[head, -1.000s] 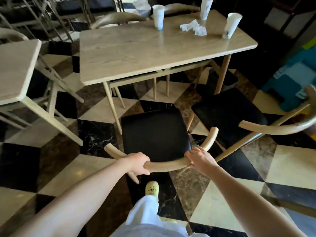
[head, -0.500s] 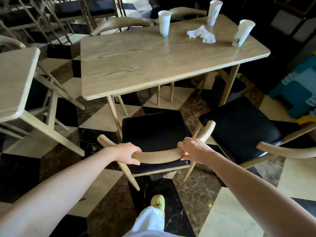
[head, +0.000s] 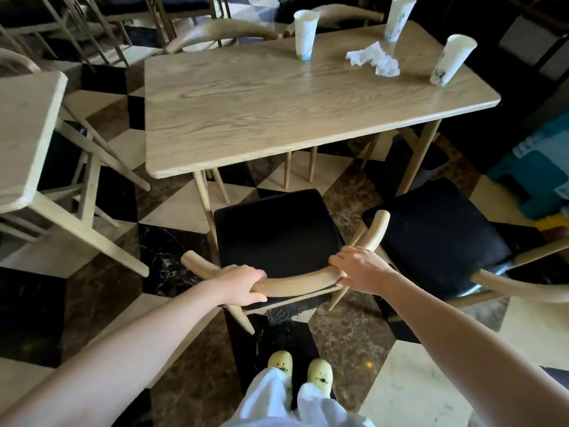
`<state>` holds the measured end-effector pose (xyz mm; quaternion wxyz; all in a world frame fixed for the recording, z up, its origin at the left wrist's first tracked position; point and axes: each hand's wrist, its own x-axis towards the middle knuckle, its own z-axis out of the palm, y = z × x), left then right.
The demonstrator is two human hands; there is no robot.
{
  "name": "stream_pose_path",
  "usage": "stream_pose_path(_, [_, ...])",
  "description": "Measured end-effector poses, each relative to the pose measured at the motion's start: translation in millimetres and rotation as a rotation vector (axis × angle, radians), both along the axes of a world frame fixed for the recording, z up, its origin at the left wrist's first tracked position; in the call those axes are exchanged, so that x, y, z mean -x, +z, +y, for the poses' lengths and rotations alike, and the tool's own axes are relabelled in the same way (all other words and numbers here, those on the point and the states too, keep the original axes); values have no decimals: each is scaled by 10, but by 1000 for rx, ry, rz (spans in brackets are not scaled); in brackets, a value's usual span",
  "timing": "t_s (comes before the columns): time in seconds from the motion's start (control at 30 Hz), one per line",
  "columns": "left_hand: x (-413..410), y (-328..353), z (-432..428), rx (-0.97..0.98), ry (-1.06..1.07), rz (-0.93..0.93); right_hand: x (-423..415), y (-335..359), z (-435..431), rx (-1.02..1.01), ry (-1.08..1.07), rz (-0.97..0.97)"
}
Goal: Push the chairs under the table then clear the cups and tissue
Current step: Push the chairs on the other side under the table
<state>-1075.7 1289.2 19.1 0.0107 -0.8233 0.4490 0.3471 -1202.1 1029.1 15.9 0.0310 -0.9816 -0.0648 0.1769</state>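
A wooden chair with a black seat (head: 277, 229) stands just before the near edge of the light wooden table (head: 261, 106). My left hand (head: 241, 283) and my right hand (head: 358, 269) both grip its curved backrest rail. A second black-seated chair (head: 437, 235) stands to the right, pulled out from the table. On the far part of the tabletop stand three white paper cups: one at the left (head: 305, 35), one at the back (head: 397, 16), one at the right (head: 451, 60). A crumpled white tissue (head: 374, 58) lies between them.
Another wooden table (head: 24, 134) stands at the left with chair legs under it. Two more chair backs (head: 221, 33) show behind the far edge of the main table. A blue object (head: 535, 177) sits on the floor at right. My yellow shoes (head: 300, 368) stand on the checkered floor.
I have stepped forward with the chair; its seat has come closer to the table's near edge. Both hands kept their grip on the backrest.
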Motion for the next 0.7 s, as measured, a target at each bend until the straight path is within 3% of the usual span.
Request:
stream_pose_path(0.3, [-224,-117,-239,-65,72,1,-276,-238,-233,-34,32,-102])
stream_pose_path(0.7, [-947,-258,-707,-61,33,-150,-1046,-411,-728,-76,-4,-163])
